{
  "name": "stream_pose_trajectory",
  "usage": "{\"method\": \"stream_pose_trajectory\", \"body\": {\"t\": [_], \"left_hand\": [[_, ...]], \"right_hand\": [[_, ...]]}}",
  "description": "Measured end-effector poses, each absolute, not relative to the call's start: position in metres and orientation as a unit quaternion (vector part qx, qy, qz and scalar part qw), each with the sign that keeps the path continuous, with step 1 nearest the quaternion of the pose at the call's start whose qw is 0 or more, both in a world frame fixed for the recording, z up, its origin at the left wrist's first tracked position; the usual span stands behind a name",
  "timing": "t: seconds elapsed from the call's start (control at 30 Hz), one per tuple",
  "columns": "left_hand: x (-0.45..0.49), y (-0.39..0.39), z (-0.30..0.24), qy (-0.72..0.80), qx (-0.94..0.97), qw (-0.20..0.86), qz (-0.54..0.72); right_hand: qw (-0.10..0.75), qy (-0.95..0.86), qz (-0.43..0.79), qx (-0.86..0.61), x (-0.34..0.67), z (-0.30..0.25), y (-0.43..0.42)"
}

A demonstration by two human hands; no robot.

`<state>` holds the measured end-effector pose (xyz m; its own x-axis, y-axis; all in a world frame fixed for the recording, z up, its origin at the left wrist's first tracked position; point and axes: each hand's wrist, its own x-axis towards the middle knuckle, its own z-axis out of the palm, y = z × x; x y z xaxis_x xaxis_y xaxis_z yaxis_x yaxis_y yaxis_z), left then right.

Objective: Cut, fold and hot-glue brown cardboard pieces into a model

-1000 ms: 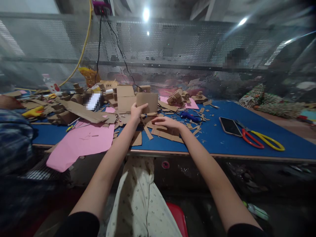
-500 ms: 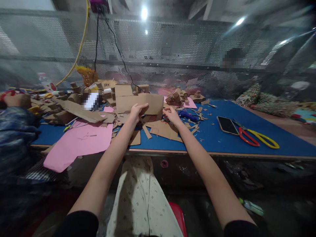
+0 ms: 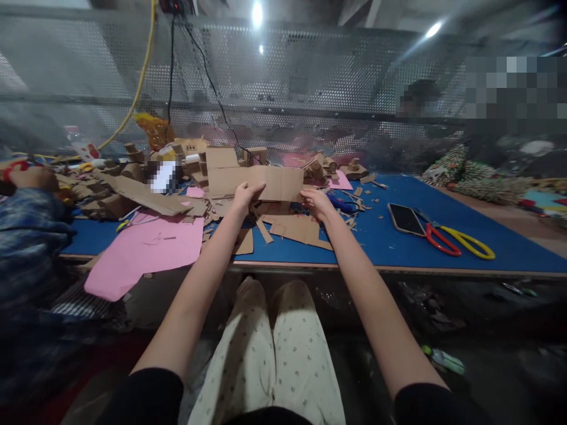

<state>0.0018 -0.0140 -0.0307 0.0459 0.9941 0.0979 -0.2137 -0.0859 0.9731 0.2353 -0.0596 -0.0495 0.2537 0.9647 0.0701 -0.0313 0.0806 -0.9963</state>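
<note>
Between my hands a piece of cardboard [image 3: 279, 182] is held up on edge above the table. It is tan, with faint upright creases, and a taller flap stands at its left end. My left hand [image 3: 248, 195] grips its lower middle, thumb across the front and the other fingers hidden behind. At the right end, my right hand [image 3: 318, 203] pinches the lower corner between thumb and fingers. Flat on the table below lies another cardboard sheet [image 3: 295, 229], with narrow strips and scraps around it. Just behind my right hand is a blue tool [image 3: 343, 203], partly hidden.
Pink paper [image 3: 146, 251] overhangs the front edge at left, near a cardboard heap [image 3: 115, 203]. A phone [image 3: 405, 219] and scissors [image 3: 458, 241] with red and yellow handles lie right on the blue tabletop [image 3: 376, 236]. Another person's sleeve [image 3: 33, 236] is far left.
My right hand has moved slightly right with the cardboard's right end, which now extends farther and lies flatter. My left hand keeps its grip. The view has shifted a little.
</note>
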Motion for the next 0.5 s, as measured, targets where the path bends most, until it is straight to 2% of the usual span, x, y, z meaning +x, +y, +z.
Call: {"method": "stream_pose_trajectory", "body": {"t": [0.17,0.37,0.5], "left_hand": [[0.004,-0.013,-0.037,0.4,0.516,0.501,0.568],[0.003,0.0,-0.047,0.458,0.56,0.378,0.578],[0.0,0.001,-0.048,0.476,0.547,0.365,0.584]], "right_hand": [[0.609,-0.438,0.41,-0.519,0.236,-0.047,-0.063],[0.63,-0.442,0.357,-0.53,0.233,-0.051,-0.061],[0.635,-0.447,0.359,-0.518,0.229,-0.048,-0.062]]}}
